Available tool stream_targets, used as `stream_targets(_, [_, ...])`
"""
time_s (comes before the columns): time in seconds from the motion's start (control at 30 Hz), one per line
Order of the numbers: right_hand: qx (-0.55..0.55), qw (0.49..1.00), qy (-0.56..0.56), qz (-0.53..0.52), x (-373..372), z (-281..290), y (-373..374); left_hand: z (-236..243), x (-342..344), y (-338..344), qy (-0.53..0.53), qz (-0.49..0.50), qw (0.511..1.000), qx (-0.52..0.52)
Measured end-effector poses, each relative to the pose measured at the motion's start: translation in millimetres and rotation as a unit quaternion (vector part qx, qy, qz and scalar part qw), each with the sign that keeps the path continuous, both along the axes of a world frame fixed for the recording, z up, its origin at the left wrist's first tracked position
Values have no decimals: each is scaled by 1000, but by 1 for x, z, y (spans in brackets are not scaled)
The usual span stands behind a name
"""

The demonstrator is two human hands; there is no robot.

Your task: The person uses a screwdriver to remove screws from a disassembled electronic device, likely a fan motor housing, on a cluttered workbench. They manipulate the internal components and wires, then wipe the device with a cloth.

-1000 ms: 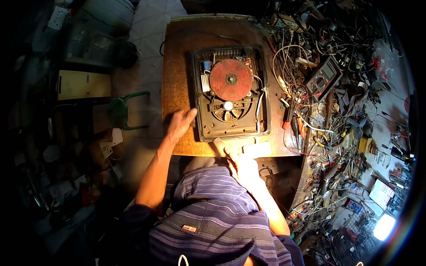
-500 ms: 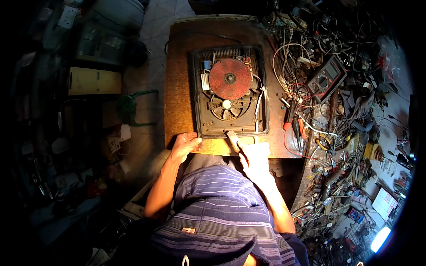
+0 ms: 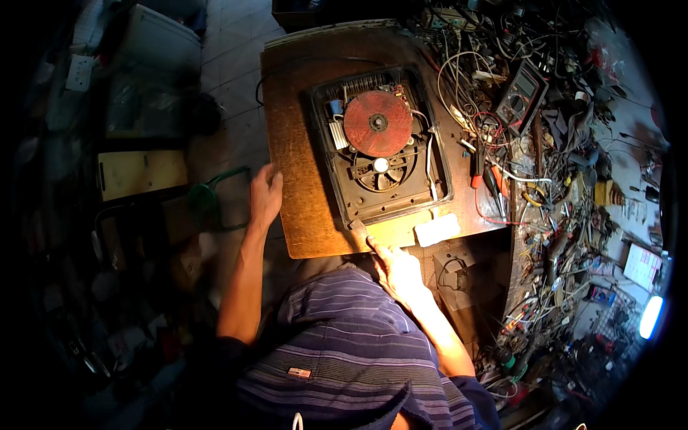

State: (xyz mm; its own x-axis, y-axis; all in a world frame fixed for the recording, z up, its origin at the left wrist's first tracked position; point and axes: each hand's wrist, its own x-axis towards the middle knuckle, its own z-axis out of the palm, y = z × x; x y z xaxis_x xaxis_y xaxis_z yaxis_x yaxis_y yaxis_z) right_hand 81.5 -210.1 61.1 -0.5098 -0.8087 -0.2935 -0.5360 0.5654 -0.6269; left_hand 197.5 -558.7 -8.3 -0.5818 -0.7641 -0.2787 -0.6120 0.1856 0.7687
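Note:
An opened induction cooker lies on a brown wooden board, its copper coil disc and black fan exposed. My right hand rests at the board's near edge, one finger touching the cooker's front corner. My left hand hangs off the board's left side with fingers apart, holding nothing, close to a green metal stool frame. A small white rectangular part lies on the board near my right hand.
A dense tangle of wires, pliers and tools covers the bench to the right, with a multimeter among them. Boxes and a yellow case crowd the dark floor at left. A white bin stands at the far left.
My left hand has left the board and moved out to the left, toward the green stool frame. My right hand stays at the cooker's front corner.

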Motion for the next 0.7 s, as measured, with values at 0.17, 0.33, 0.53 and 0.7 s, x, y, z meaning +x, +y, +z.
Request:
stream_targets(0.17, [44,997,-19,-66,35,12,-28,-25,-90,-57,93,-31,995,29])
stream_targets(0.33, [87,988,-44,-119,59,16,-41,-26,-166,-72,155,-82,978,116])
stream_targets(0.53, [91,982,-56,-156,57,21,-68,-47,-196,-89,207,-32,949,235])
stream_targets(0.7, [74,980,-72,-168,46,32,-86,-47,-193,-95,182,29,936,298])
